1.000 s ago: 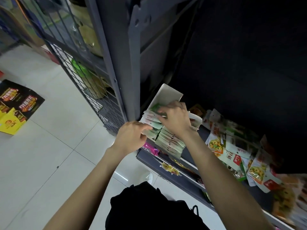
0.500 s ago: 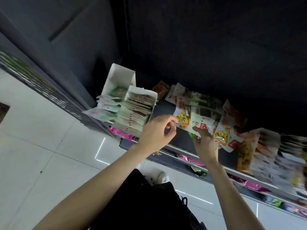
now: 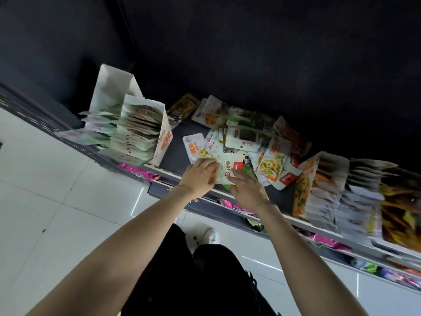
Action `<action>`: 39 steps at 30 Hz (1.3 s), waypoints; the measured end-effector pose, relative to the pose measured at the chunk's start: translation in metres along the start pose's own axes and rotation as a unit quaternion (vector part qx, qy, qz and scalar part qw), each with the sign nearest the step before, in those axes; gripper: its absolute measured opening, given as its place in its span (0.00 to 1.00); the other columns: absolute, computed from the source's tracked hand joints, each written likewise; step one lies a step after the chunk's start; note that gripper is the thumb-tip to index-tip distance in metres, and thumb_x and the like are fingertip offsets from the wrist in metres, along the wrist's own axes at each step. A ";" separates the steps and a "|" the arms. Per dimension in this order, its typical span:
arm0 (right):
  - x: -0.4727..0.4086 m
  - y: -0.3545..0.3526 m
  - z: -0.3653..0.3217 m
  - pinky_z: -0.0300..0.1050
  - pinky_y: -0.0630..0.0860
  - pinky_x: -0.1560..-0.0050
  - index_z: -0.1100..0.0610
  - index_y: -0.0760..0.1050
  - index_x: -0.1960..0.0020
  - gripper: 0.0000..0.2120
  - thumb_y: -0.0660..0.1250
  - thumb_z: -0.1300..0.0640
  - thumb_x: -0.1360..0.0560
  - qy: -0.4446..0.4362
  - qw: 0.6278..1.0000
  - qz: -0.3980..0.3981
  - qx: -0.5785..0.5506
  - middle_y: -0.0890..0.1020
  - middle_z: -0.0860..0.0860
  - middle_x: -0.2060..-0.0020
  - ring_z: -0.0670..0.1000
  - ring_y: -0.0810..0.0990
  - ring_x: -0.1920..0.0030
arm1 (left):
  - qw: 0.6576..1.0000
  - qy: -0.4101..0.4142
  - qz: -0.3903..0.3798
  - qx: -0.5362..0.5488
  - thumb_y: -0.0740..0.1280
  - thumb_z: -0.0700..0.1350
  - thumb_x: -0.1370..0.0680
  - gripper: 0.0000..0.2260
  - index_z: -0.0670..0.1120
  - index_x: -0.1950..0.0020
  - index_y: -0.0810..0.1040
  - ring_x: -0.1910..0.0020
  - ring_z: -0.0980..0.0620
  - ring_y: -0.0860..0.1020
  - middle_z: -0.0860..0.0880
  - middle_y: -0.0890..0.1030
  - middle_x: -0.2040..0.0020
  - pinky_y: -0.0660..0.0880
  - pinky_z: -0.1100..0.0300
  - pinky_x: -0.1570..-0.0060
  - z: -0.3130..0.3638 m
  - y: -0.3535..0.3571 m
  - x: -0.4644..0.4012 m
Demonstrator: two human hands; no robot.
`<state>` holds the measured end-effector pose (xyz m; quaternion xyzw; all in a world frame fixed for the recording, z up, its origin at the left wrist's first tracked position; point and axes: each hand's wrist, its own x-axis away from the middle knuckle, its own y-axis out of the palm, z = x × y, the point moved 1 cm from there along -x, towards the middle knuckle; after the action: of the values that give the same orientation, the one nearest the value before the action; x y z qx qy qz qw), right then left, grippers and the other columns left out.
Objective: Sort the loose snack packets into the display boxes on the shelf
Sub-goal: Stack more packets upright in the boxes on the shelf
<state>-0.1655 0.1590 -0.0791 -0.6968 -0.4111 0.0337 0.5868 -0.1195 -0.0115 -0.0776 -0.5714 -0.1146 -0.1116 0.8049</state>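
A heap of loose snack packets [image 3: 248,135] lies on the dark shelf [image 3: 173,156] between display boxes. At its front edge sits a white packet with a red label [image 3: 229,169]. My left hand [image 3: 197,176] grips this packet's left side with bent fingers. My right hand [image 3: 248,190] touches its lower right edge with straight fingers. To the left, a white display box [image 3: 163,142] stands full of green-white packets, with a taller white box [image 3: 111,87] behind it. To the right, more filled display boxes [image 3: 323,190] appear blurred.
The shelf's pale front rail [image 3: 296,220] runs diagonally below my hands. A lower shelf holds pink packets [image 3: 139,172] and other coloured ones [image 3: 364,265]. White floor tiles [image 3: 57,213] spread to the left. My dark trousers and a white shoe [image 3: 210,234] are below.
The view swung right from the left boxes to the loose heap. Both hands left the green-white packets, and now meet on one white packet at the heap's front.
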 end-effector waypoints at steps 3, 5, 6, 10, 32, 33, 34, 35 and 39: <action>0.008 -0.002 0.006 0.45 0.62 0.32 0.55 0.77 0.39 0.14 0.58 0.54 0.20 0.032 0.993 0.064 -0.090 0.68 0.47 0.29 0.51 0.66 0.30 | 0.997 -0.066 -0.005 -0.050 0.59 0.57 0.22 0.23 0.53 0.28 0.64 0.27 0.46 0.55 0.51 0.59 0.26 0.59 0.43 0.31 0.000 0.005 0.001; 0.010 -0.001 0.003 0.47 0.65 0.35 0.57 0.78 0.43 0.12 0.60 0.53 0.20 0.059 0.991 0.088 -0.087 0.71 0.47 0.32 0.52 0.69 0.33 | 0.991 -0.121 -0.011 -0.062 0.59 0.62 0.24 0.24 0.55 0.30 0.64 0.26 0.42 0.53 0.51 0.57 0.26 0.56 0.37 0.32 -0.007 0.004 0.002; 0.008 0.001 0.001 0.48 0.66 0.36 0.58 0.77 0.44 0.13 0.61 0.51 0.21 0.080 0.988 0.094 -0.093 0.71 0.48 0.33 0.53 0.70 0.35 | 0.989 -0.134 -0.009 -0.069 0.59 0.63 0.24 0.25 0.54 0.31 0.64 0.27 0.41 0.54 0.50 0.59 0.26 0.56 0.36 0.32 -0.012 0.001 0.002; -0.003 0.003 -0.012 0.55 0.72 0.39 0.62 0.70 0.37 0.26 0.69 0.45 0.27 0.220 0.955 0.155 -0.122 0.71 0.58 0.39 0.60 0.72 0.39 | 0.992 -0.120 -0.008 -0.047 0.63 0.62 0.25 0.26 0.47 0.34 0.68 0.31 0.44 0.63 0.47 0.68 0.32 0.69 0.44 0.37 -0.030 -0.009 -0.002; 0.069 -0.105 -0.061 0.37 0.80 0.66 0.58 0.79 0.46 0.13 0.74 0.57 0.30 -0.081 0.877 0.421 -0.216 0.82 0.44 0.62 0.42 0.82 0.65 | 0.936 0.141 0.298 0.126 0.65 0.54 0.25 0.16 0.42 0.56 0.82 0.61 0.64 0.70 0.51 0.81 0.62 0.70 0.66 0.65 -0.003 -0.112 0.065; 0.063 -0.110 -0.069 0.40 0.80 0.67 0.59 0.81 0.49 0.11 0.74 0.57 0.30 -0.086 0.873 0.434 -0.205 0.84 0.46 0.63 0.44 0.82 0.66 | 0.931 0.142 0.317 0.109 0.64 0.55 0.25 0.17 0.42 0.53 0.82 0.59 0.63 0.71 0.50 0.82 0.59 0.71 0.65 0.61 -0.011 -0.118 0.069; 0.057 -0.115 -0.077 0.42 0.80 0.68 0.59 0.82 0.51 0.09 0.74 0.56 0.29 -0.081 0.868 0.444 -0.208 0.84 0.48 0.64 0.45 0.82 0.67 | 0.932 0.128 0.324 0.105 0.63 0.56 0.25 0.18 0.43 0.48 0.82 0.55 0.61 0.73 0.49 0.83 0.54 0.72 0.62 0.55 -0.021 -0.125 0.074; 0.051 -0.119 -0.085 0.41 0.79 0.68 0.59 0.82 0.51 0.09 0.73 0.55 0.28 -0.065 0.860 0.450 -0.232 0.85 0.48 0.63 0.46 0.82 0.67 | 0.932 0.098 0.330 0.113 0.63 0.55 0.24 0.18 0.45 0.43 0.80 0.50 0.58 0.75 0.49 0.82 0.48 0.72 0.59 0.49 -0.034 -0.132 0.077; 0.021 -0.138 -0.105 0.37 0.79 0.59 0.55 0.80 0.52 0.06 0.72 0.55 0.27 0.018 0.774 0.452 -0.443 0.84 0.46 0.59 0.45 0.83 0.60 | 0.931 -0.028 0.360 0.061 0.66 0.47 0.23 0.18 0.47 0.33 0.72 0.37 0.47 0.73 0.48 0.76 0.36 0.69 0.51 0.39 -0.097 -0.155 0.069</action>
<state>-0.1701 0.0855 0.0794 -0.9858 -0.0080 0.0963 0.1375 -0.0971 -0.1565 0.0512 -0.5274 0.0697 0.2086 0.8207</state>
